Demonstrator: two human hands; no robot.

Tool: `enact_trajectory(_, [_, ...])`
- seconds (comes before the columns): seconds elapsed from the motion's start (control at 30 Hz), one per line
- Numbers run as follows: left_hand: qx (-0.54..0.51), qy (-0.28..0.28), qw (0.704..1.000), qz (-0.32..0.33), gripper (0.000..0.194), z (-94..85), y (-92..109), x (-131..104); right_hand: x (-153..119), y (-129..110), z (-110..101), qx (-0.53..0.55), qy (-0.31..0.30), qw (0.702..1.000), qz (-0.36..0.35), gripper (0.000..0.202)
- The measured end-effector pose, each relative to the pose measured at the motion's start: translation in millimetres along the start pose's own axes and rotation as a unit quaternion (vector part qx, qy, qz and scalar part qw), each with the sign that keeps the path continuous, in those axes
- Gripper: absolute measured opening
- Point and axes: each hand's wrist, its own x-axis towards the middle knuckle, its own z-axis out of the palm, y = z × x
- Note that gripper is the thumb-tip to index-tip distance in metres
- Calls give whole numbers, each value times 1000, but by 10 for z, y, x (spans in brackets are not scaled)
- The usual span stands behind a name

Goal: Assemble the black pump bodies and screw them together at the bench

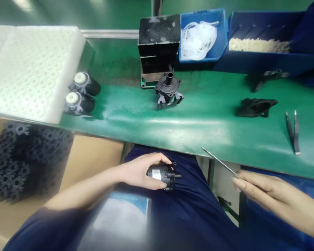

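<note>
Over my lap, my left hand (138, 172) is wrapped round a black pump (169, 176) with a white label on its side; its short spout points right. To the right, below the bench edge, my right hand (272, 198) pinches a thin metal rod (219, 161) between thumb and fingers. The rod's tip points up and left, apart from the pump, and its rear end is hidden in the hand. Ahead on the green bench (199, 132) another black pump (169, 87) stands with its spout up.
Two black motors with white caps (80, 92) stand beside a white foam tray (34, 69). Behind are a black box (159, 31), a blue bin of white rings (199, 40) and a dark blue bin (259, 59). A black housing (256, 107) and tweezers (294, 134) lie right. A carton (96, 150) holds black parts.
</note>
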Motion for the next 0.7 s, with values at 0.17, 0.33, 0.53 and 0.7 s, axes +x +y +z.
enact_trajectory(0.17, [73, 49, 995, -43, 45, 116, 272, 57, 80, -269, 312, 328, -156, 916, 168, 47])
enact_trajectory(0.33, [76, 29, 990, -115, 54, 244, 366, 146, 185, -525, 658, 465, -169, 863, 102, 52])
enact_trajectory(0.53, [166, -61, 976, -124, 71, 270, 486, 137, 186, -547, 794, 530, -172, 827, 76, 31])
enact_trajectory(0.7, [192, -86, 968, -140, 72, 291, 533, 137, 171, -530, 804, 544, -166, 820, 70, 27])
